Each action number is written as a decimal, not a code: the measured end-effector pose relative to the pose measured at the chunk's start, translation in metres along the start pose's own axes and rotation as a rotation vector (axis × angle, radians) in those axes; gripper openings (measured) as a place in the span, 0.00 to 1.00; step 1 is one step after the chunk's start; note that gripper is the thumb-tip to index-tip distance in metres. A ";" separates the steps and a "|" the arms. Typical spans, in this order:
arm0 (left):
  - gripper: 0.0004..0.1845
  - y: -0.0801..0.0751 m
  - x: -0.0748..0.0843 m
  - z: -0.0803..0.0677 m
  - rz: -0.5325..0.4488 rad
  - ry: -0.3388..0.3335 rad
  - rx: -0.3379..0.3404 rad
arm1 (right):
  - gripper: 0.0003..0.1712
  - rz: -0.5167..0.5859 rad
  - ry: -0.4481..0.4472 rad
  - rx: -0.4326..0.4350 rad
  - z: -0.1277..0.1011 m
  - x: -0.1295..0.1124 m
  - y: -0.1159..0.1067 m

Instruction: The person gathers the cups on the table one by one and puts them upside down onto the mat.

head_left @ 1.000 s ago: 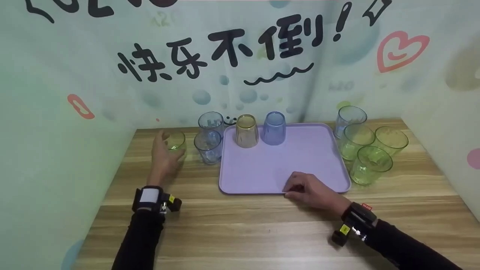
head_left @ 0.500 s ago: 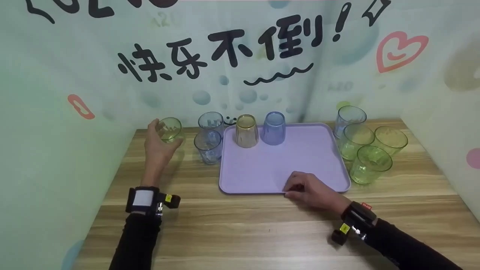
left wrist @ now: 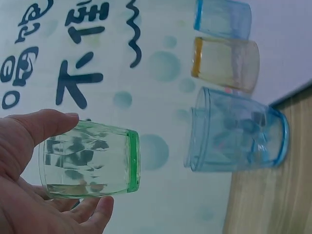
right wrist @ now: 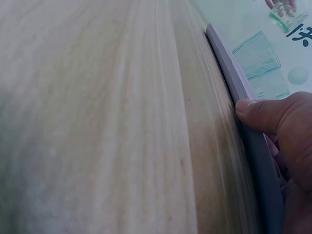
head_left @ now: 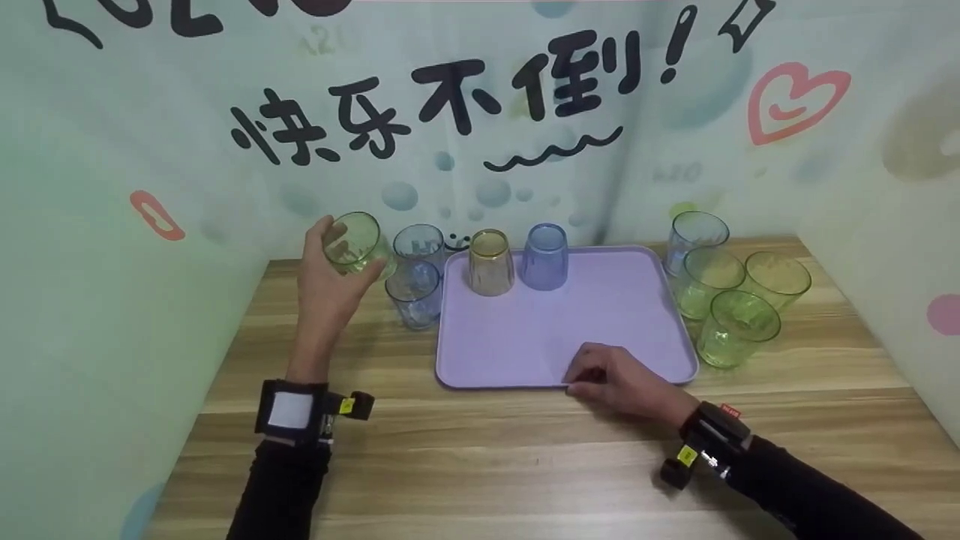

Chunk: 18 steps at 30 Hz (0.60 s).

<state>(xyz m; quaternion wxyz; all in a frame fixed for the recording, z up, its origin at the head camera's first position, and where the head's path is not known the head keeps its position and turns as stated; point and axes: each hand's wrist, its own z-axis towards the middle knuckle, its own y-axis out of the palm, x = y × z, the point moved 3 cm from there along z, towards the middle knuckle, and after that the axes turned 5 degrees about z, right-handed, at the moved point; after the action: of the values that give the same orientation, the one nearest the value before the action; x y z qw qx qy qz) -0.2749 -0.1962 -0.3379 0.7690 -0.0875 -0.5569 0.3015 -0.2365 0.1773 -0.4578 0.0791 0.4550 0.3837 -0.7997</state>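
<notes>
My left hand (head_left: 330,292) grips a green drinking glass (left wrist: 92,158) between thumb and fingers. The glass is off the table, mouth up and slightly tilted in the head view, close to two upright blue glasses (head_left: 414,296) left of the tray. At the front edge of the lilac tray (head_left: 517,345), my right hand (head_left: 626,384) pinches the rim, its thumb (right wrist: 253,109) on the outer side and the other fingers curled inside. Upside down at the tray's back stand an amber glass (head_left: 491,270) and a blue glass (head_left: 546,262).
Right of the tray, upright glasses stand close together: a blue glass (head_left: 694,240) at the back and several green glasses (head_left: 739,330) in front. A printed cloth (head_left: 337,180) hangs behind the wooden table (head_left: 465,465), and walls close both sides.
My left hand has lifted the green glass off the table at the left, then carried it right, toward the blue glasses. My right hand stays on the tray's rim.
</notes>
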 end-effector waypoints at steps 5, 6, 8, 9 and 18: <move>0.45 0.007 0.017 -0.006 -0.056 0.089 0.010 | 0.06 -0.004 0.014 0.006 -0.003 0.022 0.001; 0.44 0.008 0.020 -0.007 -0.076 0.100 0.008 | 0.05 -0.003 0.016 0.004 -0.003 0.025 0.001; 0.44 0.010 0.028 -0.012 -0.120 0.097 -0.012 | 0.04 0.011 0.015 0.000 -0.003 0.028 0.001; 0.43 0.011 0.034 -0.016 -0.136 0.089 -0.025 | 0.05 0.014 0.016 -0.001 -0.003 0.025 0.001; 0.44 0.037 0.032 -0.030 -0.245 0.027 -0.102 | 0.05 0.001 0.014 -0.002 -0.002 0.024 0.001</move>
<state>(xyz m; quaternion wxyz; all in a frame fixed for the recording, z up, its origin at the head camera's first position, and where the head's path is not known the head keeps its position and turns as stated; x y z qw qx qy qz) -0.2548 -0.1427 -0.3402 0.8020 -0.0621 -0.5677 0.1753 -0.2485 0.1833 -0.4782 0.0770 0.4607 0.3848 -0.7961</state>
